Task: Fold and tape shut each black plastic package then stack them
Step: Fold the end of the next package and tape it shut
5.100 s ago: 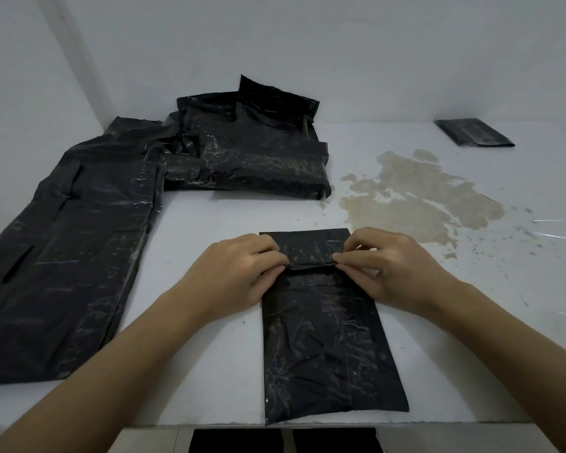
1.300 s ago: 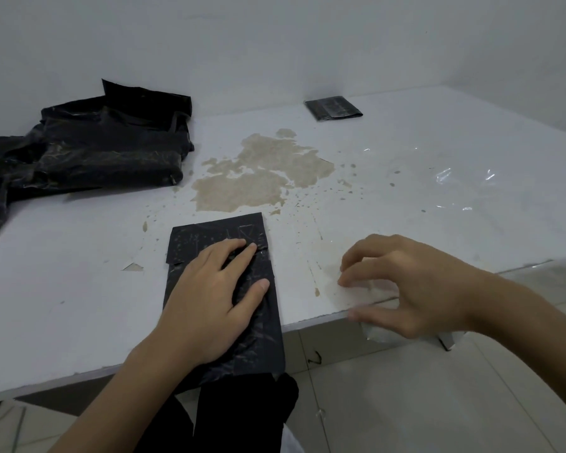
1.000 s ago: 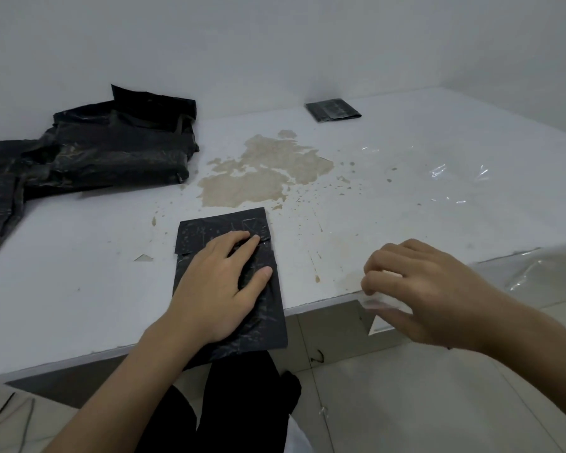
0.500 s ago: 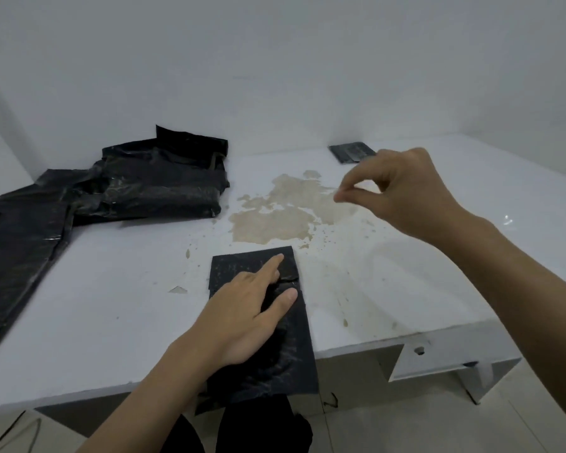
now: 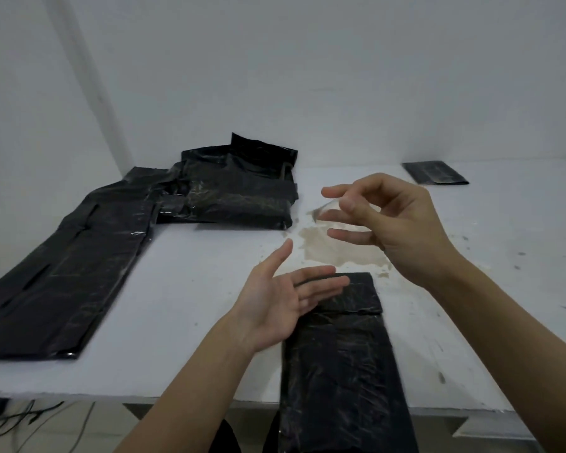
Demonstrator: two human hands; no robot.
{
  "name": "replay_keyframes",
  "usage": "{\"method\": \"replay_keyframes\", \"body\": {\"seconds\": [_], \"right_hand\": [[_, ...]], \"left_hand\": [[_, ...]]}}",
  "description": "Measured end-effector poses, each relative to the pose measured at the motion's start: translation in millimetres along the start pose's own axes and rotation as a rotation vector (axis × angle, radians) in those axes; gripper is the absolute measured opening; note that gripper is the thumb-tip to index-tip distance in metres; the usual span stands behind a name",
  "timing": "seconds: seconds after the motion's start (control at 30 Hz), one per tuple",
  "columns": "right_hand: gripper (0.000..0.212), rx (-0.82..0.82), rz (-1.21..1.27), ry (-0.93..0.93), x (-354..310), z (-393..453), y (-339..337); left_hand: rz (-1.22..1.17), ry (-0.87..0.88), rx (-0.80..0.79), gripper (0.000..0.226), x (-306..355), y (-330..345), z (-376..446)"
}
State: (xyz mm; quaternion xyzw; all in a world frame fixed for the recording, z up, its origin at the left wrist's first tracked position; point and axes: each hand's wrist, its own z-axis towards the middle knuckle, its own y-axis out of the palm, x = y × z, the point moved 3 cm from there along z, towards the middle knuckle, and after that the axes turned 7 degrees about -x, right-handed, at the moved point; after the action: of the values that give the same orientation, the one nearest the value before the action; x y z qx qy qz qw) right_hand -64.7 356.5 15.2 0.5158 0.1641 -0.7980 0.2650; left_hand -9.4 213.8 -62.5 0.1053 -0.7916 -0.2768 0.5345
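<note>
Ideally the right hand [image 5: 402, 220], pinching clear tape [image 5: 332, 212] in its fingers, lays it across the folded flap [image 5: 356, 297] while the spread left hand [image 5: 275, 308] steadies the package [image 5: 340, 371].

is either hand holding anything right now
The right hand holds a clear tape strip by one end at its fingertips. The left hand is open and holds nothing.

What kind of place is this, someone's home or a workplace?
Probably a plain packing workspace rather than a home, though I can't be sure. A bare white table with a brown stain stands against blank white walls, and black plastic packages are piled on it, one small package set apart.
</note>
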Motion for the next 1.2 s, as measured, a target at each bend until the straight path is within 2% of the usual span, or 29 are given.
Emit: {"method": "replay_keyframes", "body": {"seconds": [0.13, 0.3, 0.37, 0.43, 0.63, 0.77, 1.0, 1.1, 1.2], "right_hand": [[0.014, 0.006, -0.003, 0.004, 10.3, 1.6, 5.7], [0.013, 0.013, -0.020, 0.034, 16.9, -3.7, -1.7], [0.012, 0.009, -0.034, 0.040, 17.1, -7.0, -8.2], [0.009, 0.006, -0.044, 0.037, 14.7, -10.3, -16.7], [0.006, 0.018, -0.046, 0.024, 8.7, -17.2, -31.7], [0.007, 0.005, -0.022, 0.021, 10.6, -17.9, -25.6], [0.005, -0.031, 0.006, 0.011, 15.4, -15.5, -19.9], [0.016, -0.071, -0.057, 0.016, 10.2, -19.8, -33.0], [0.039, -0.232, -0.096, 0.103, 7.9, -28.9, -49.9]], "left_hand": [[-0.046, 0.033, 0.023, 0.057, -0.3, -0.1, 2.9], [-0.057, 0.089, 0.106, 0.019, -1.9, -1.6, 5.7], [-0.030, 0.091, 0.115, 0.012, -1.8, -1.4, 5.9], [-0.017, 0.082, 0.123, 0.013, -1.5, -1.4, 6.8], [0.146, 0.066, 0.150, 0.046, -2.9, 7.3, 12.7], [0.210, 0.077, 0.162, 0.050, -4.6, 12.5, 17.8], [0.228, 0.118, 0.134, 0.025, -3.2, 13.5, 15.7], [0.130, 0.098, 0.144, 0.005, -0.3, 10.0, 13.0], [0.042, 0.111, 0.157, 0.008, 4.2, 1.7, 9.6]]}}
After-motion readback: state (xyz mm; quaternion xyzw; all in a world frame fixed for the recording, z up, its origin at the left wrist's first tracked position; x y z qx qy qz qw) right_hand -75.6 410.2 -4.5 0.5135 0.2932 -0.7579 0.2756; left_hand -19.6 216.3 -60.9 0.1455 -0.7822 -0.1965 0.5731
